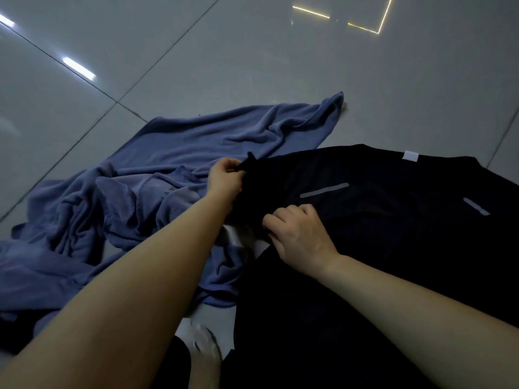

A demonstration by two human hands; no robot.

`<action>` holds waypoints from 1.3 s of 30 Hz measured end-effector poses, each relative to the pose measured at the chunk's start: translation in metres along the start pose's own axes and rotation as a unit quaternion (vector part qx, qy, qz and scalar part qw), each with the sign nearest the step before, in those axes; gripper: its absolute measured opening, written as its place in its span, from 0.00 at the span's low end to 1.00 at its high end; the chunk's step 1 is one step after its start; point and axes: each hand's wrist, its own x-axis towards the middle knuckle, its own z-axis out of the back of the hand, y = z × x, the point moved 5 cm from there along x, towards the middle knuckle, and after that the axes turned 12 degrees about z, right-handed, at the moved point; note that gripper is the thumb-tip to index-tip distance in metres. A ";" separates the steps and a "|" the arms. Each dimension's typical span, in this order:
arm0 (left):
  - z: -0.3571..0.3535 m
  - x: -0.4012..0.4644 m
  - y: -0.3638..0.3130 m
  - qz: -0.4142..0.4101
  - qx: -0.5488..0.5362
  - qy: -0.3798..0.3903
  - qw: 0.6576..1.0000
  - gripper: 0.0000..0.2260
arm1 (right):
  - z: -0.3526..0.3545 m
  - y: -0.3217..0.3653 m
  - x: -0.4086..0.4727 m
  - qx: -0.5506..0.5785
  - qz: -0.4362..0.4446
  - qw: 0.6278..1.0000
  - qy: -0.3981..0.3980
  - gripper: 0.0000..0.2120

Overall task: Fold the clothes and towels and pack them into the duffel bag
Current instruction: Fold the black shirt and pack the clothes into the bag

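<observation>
Both bare forearms reach forward from the lower edge of the view, converging toward the middle. The left hand [224, 179] is farther out, its wrist bent slightly, fingers and thumb drawn together in a pinch on a bunched edge of the black garment [379, 234]. The right hand [299, 234] sits nearer, back of the hand upward, knuckles raised and fingers curled down, gripping the same dark cloth beneath it. The two hands are close but apart.

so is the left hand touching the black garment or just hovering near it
Touching. The head view shows the left hand pinching a bunched edge of the black garment between its fingertips, with cloth poking up above them.
</observation>
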 end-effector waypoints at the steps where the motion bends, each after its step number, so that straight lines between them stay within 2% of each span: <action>1: 0.004 0.001 0.002 0.017 -0.060 0.010 0.998 0.12 | -0.001 0.001 0.001 0.019 0.010 0.999 0.046 0.08; 3: 0.016 0.001 0.008 0.055 -0.136 0.002 0.989 0.11 | -0.008 0.002 0.002 0.032 0.022 0.983 0.177 0.13; 5: 0.026 0.004 0.016 0.112 -0.197 -0.014 0.974 0.09 | -0.008 0.004 0.004 0.040 0.050 0.964 0.258 0.16; 6: 0.029 0.005 0.019 0.141 -0.213 -0.013 0.967 0.08 | -0.006 0.005 0.006 0.055 0.064 0.960 0.265 0.17; 7: 0.031 0.007 0.021 0.158 -0.208 -0.008 0.965 0.12 | -0.001 0.005 0.010 0.063 0.080 0.966 0.237 0.17; 8: 0.030 0.009 0.021 0.158 -0.186 0.002 0.970 0.19 | 0.006 0.002 0.015 0.067 0.083 0.980 0.169 0.17; 10: 0.029 0.006 0.018 0.123 -0.089 -0.004 0.988 0.36 | 0.018 -0.024 0.020 0.044 -0.018 0.996 0.073 0.19; 11: 0.026 -0.001 0.016 0.102 -0.040 -0.016 0.994 0.40 | 0.020 -0.042 0.018 0.031 -0.097 0.991 0.087 0.23; 13: 0.019 -0.011 0.017 0.070 0.063 -0.041 0.995 0.42 | 0.011 -0.074 0.002 0.032 -0.236 0.945 0.223 0.39; 14: 0.013 -0.013 0.017 0.031 0.108 -0.045 0.993 0.44 | 0.010 -0.080 -0.003 0.034 -0.263 0.924 0.277 0.46; 16: -0.001 -0.023 0.016 -0.043 0.216 -0.040 0.975 0.46 | 0.006 -0.085 -0.003 0.038 -0.276 0.907 0.315 0.57; 18: -0.008 -0.025 0.017 -0.082 0.299 -0.046 0.950 0.41 | 0.003 -0.086 0.005 0.036 -0.273 0.903 0.328 0.63; 19: -0.003 -0.021 0.016 -0.069 0.288 -0.059 0.953 0.36 | 0.004 -0.087 0.009 0.038 -0.278 0.900 0.335 0.64; 22: 0.020 -0.003 0.012 0.003 0.197 -0.109 0.974 0.21 | 0.009 -0.096 0.017 0.039 -0.288 0.895 0.339 0.64; 25: 0.039 0.015 0.017 -0.002 0.067 -0.124 0.990 0.10 | 0.012 -0.100 0.017 0.028 -0.278 0.914 0.294 0.56; 28: 0.050 0.021 0.030 0.025 -0.122 -0.111 0.986 0.07 | 0.006 -0.092 0.018 -0.005 -0.228 0.930 0.290 0.50; 30: 0.047 0.021 0.036 0.074 -0.184 -0.056 0.979 0.09 | 0.002 -0.092 0.019 -0.007 -0.228 0.916 0.330 0.54; 32: 0.037 0.018 0.035 0.108 -0.165 -0.006 0.980 0.18 | 0.003 -0.097 0.023 0.000 -0.252 0.907 0.338 0.59; 33: 0.033 0.018 0.033 0.105 -0.131 -0.009 0.986 0.21 | 0.004 -0.100 0.025 0.000 -0.260 0.907 0.333 0.60; 37: 0.033 0.010 0.009 0.060 0.000 -0.137 0.989 0.17 | 0.011 -0.107 0.022 -0.015 -0.235 0.922 0.308 0.55; 39: 0.041 -0.003 -0.012 -0.016 0.054 -0.205 0.977 0.16 | 0.018 -0.111 0.013 -0.038 -0.190 0.939 0.285 0.51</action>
